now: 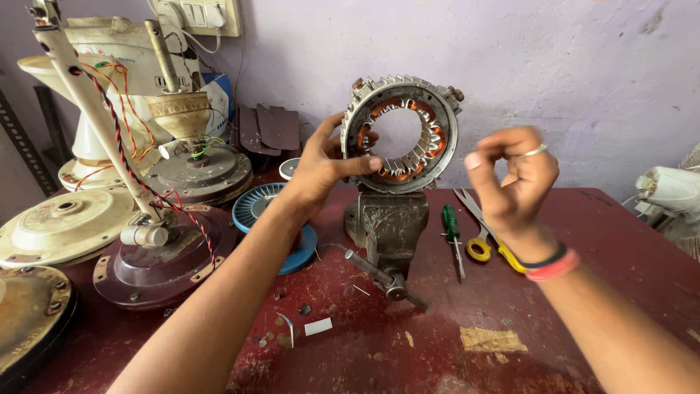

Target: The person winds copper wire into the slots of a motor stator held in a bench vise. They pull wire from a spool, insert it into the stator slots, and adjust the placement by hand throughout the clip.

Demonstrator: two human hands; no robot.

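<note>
A round metal motor stator (402, 133) with copper windings stands upright, clamped in a small bench vise (388, 232) on a dark red table (569, 241). My left hand (321, 169) grips the stator's left rim, thumb across the inner ring. My right hand (515, 182) hovers to the right of the stator, apart from it. Its fingers are curled with thumb and forefinger pinched together; a ring is on one finger. Whether a thin wire is held there cannot be told.
A green screwdriver (452, 228) and yellow-handled scissors (481, 232) lie right of the vise. A blue spool (264, 211) sits behind my left arm. Ceiling fan motors (164, 255) with red-black wires crowd the left side. A white fan part (671, 191) sits far right.
</note>
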